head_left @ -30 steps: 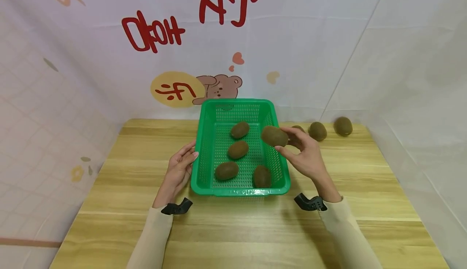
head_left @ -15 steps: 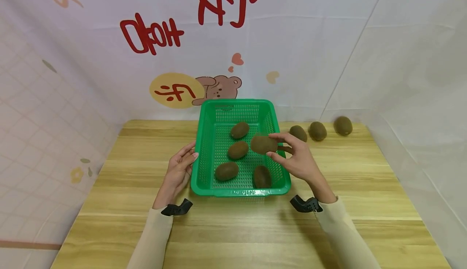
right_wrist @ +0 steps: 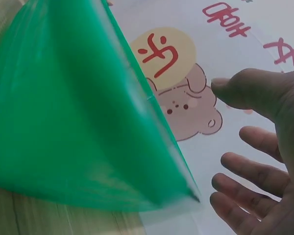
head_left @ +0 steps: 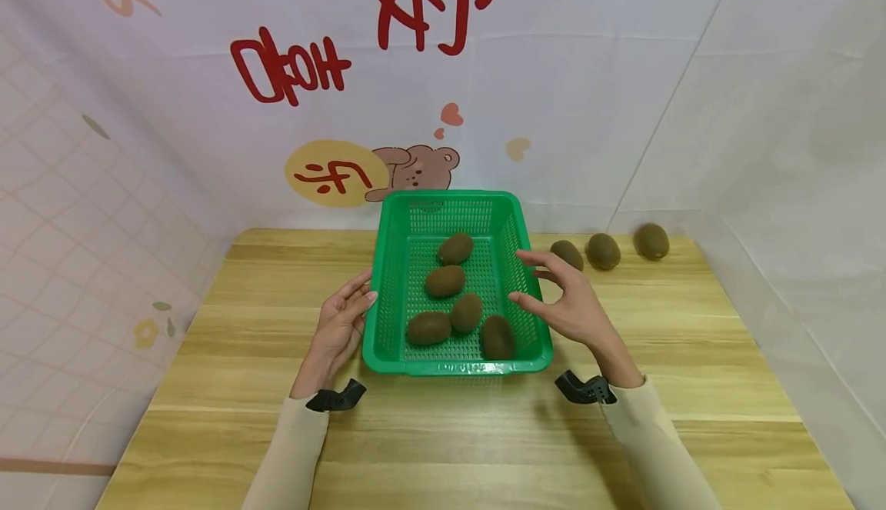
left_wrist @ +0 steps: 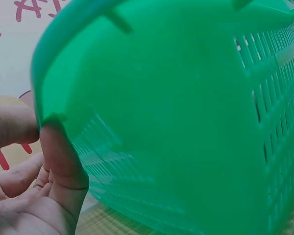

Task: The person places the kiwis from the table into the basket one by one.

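A green plastic basket stands on the wooden table with several brown kiwifruit inside, one of them a kiwi lying between two others near the front. My left hand holds the basket's left rim; in the left wrist view the thumb and a finger pinch its edge. Over the right rim is my right hand, thumb and fingers spread apart with nothing between them. The right wrist view has the right hand's fingers beside the basket wall.
Three more kiwifruit lie in a row on the table at the back right. A white printed cloth wall rises behind the basket, with further white panels on both sides.
The kiwi in my right hand has been let go and now lies in the basket among the others. A kiwi near the middle has shifted slightly left. The left hand has stayed put.
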{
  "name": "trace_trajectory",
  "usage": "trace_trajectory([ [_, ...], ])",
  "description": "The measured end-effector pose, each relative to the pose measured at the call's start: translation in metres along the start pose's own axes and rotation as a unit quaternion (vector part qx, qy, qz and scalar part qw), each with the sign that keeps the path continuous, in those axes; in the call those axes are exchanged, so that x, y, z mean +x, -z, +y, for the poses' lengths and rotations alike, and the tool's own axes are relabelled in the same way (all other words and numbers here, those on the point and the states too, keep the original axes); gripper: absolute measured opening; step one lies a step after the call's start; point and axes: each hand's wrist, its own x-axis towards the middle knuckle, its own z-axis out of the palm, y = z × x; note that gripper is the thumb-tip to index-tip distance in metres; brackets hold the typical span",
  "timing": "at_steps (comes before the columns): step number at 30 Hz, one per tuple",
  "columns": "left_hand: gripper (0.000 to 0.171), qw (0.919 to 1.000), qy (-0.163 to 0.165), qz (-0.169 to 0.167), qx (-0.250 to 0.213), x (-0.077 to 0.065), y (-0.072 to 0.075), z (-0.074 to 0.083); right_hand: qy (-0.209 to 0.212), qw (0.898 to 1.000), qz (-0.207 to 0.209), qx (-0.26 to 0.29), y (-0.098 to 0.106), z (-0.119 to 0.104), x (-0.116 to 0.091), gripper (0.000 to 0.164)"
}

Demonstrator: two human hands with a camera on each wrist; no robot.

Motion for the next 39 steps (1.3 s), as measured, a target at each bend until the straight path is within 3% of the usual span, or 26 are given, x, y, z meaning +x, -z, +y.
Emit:
trace_trajectory([
  [25,0.061,0.9999,0.004,0.007,-0.007,0.001,0.002,-0.002,-0.127,0.99,0.018,-0.065,0.024,0.042,-0.002,0.09],
  [39,0.06,0.9999,0.007,0.006,-0.009,0.0,0.002,-0.002,-0.179,0.982,0.03,-0.058,0.03,0.078,-0.004,0.091],
])
